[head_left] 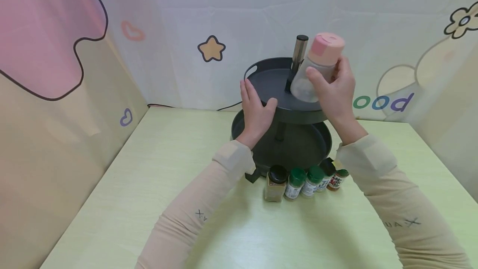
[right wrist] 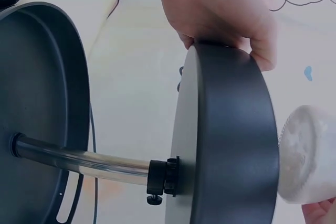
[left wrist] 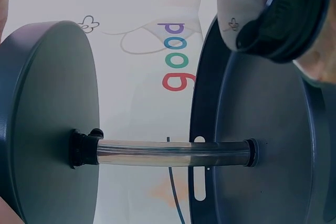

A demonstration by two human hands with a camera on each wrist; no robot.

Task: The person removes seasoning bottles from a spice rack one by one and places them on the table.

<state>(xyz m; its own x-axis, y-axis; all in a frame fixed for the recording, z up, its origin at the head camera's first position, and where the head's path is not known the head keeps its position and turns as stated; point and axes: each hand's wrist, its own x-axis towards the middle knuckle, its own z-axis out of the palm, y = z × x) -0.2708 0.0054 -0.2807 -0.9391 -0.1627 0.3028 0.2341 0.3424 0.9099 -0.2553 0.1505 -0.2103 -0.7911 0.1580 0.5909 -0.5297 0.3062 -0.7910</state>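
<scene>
A translucent bottle with a pink cap [head_left: 317,67] leans over the upper tray [head_left: 270,82] of a dark two-tier rack. My right hand [head_left: 337,92] grips it by the side, thumb in front. Whether its base touches the tray I cannot tell; in the right wrist view the bottle [right wrist: 302,156] shows beside the tray wall. My left hand [head_left: 257,113] holds the upper tray's near left rim. The right wrist view shows that hand [right wrist: 220,9] with its thumb over the rim. A metal post [head_left: 300,49] rises from the upper tray.
Below is the lower tray [head_left: 287,148], joined by a central pole [left wrist: 173,152]. Several spice jars stand in a row before it, among them a square black-capped jar [head_left: 275,186] and a green-capped jar [head_left: 295,184]. A printed cloth [head_left: 179,53] hangs behind the table [head_left: 149,186].
</scene>
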